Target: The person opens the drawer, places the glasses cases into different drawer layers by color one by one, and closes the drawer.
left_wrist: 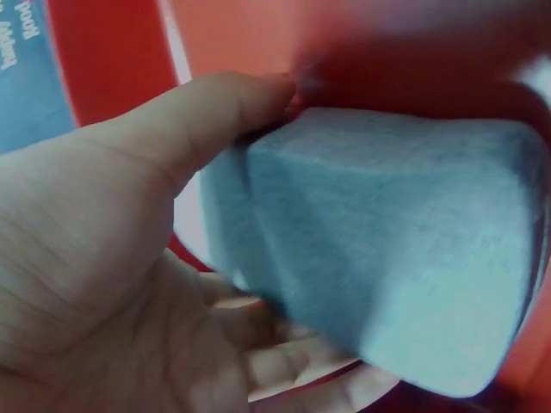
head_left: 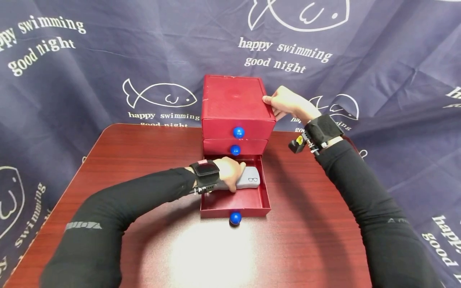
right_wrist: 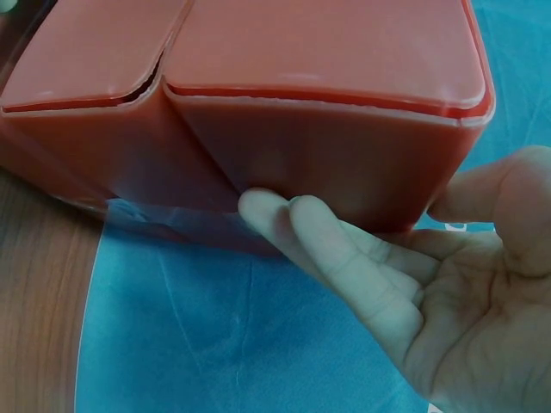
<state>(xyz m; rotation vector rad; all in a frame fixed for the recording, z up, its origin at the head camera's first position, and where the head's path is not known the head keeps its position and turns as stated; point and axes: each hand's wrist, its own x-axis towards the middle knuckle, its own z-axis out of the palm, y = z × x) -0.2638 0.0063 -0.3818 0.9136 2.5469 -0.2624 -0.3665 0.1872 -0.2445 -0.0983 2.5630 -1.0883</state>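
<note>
A grey glasses case (head_left: 249,178) with a small spectacles print lies in the pulled-out bottom drawer (head_left: 265,196) of a red drawer cabinet (head_left: 234,98). My left hand (head_left: 228,171) grips its left end; the left wrist view shows the thumb along one side of the case (left_wrist: 396,232) and the fingers (left_wrist: 284,370) under the other. At the cabinet's upper right, my right hand (head_left: 288,101) holds the edge, thumb on top. In the right wrist view, the fingers (right_wrist: 336,258) reach along the cabinet's back (right_wrist: 318,155). The left hand hides part of the case.
Blue round knobs mark the drawers: the top knob (head_left: 238,132), the middle knob (head_left: 235,150) and the bottom knob (head_left: 235,218). The upper two drawers are closed. Everything stands on a reddish wooden table (head_left: 295,240), with a printed blue curtain (head_left: 162,52) behind.
</note>
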